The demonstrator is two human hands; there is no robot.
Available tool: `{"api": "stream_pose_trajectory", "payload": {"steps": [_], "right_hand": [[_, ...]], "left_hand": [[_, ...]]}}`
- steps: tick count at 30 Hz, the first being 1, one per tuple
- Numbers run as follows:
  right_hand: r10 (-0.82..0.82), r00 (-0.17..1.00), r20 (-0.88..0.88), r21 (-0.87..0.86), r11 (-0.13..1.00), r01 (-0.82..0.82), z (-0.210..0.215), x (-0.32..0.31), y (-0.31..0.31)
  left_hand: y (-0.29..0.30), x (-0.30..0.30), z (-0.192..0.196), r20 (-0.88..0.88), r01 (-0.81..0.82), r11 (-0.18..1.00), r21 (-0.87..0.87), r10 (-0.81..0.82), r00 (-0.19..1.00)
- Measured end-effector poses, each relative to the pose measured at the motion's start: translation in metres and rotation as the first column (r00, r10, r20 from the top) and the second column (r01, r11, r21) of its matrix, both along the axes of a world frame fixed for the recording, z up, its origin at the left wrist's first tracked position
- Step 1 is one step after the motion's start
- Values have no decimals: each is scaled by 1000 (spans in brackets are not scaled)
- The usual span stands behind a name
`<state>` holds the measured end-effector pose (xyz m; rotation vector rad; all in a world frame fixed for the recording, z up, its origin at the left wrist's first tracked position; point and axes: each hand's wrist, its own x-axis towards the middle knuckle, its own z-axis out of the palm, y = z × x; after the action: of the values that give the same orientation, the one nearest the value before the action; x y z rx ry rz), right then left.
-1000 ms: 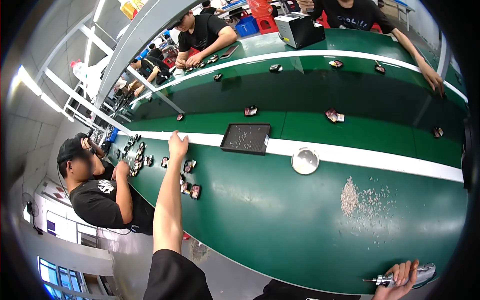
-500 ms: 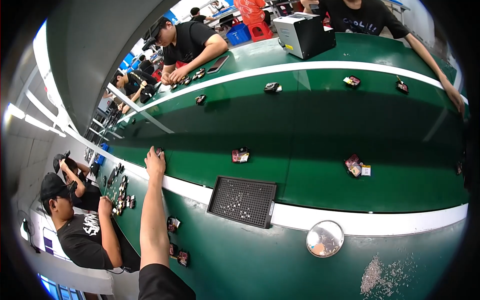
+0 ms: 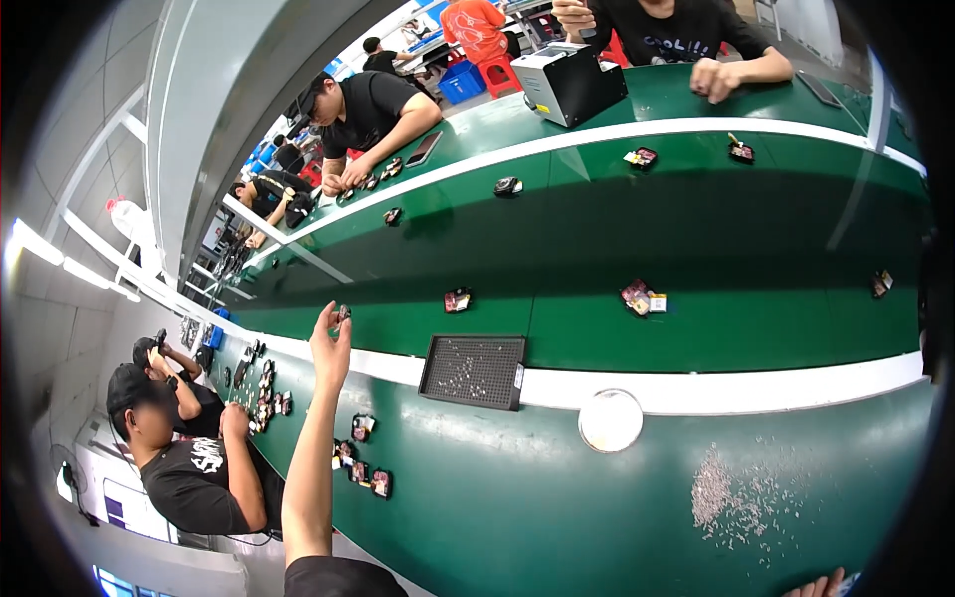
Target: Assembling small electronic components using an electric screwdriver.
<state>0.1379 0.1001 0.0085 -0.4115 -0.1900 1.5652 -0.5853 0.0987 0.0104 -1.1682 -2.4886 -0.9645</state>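
My left hand (image 3: 331,348) is raised over the green conveyor belt, its arm reaching far out. Between thumb and fingers it is closed on a small black-cased electronic device (image 3: 344,311), mostly hidden. Only the fingers of my right hand (image 3: 818,585) show at the lower right edge; they look stretched out, and the rest is cut off. Several similar open devices (image 3: 363,427) lie on the bench beside my left forearm. Between the hands are a black perforated tray (image 3: 473,372) with small pale parts, a round shallow dish (image 3: 611,420) and a scattered pile of tiny pieces (image 3: 711,491).
More open devices (image 3: 458,299) sit on the belt, including a pair (image 3: 644,298) with a yellow-white piece. White rails (image 3: 716,389) border it. A co-worker (image 3: 199,468) works at the left; others sit across. A grey-black box (image 3: 570,84) stands on the far bench.
My left hand has lifted from the belt with the device and turned its palm into view. My right fingers have come into view. The view has shifted; the co-worker across has drawn an arm back.
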Motion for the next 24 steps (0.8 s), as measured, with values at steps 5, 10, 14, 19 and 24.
{"api": "stream_pose_trajectory", "payload": {"steps": [5, 10, 14, 19, 24], "right_hand": [[65, 997, 37, 107, 992, -68, -5, 3, 3], [88, 996, -29, 39, 995, -87, -4, -4, 4], [176, 983, -47, 17, 984, -175, -9, -10, 2], [219, 974, -55, 5, 976, -219, -11, -8, -20], [260, 965, -44, 12, 966, -260, -11, -7, -39]], "left_hand": [[-30, 221, 57, -71, 580, 780, -235, -609, 790], [-69, 363, 45, 104, 804, 547, -235, -808, 580], [-85, 411, 13, 113, 863, 464, -199, -864, 490], [-83, 430, 14, 336, 883, 463, -83, -821, 462], [-78, 436, 16, 381, 874, 481, -66, -798, 467]]}}
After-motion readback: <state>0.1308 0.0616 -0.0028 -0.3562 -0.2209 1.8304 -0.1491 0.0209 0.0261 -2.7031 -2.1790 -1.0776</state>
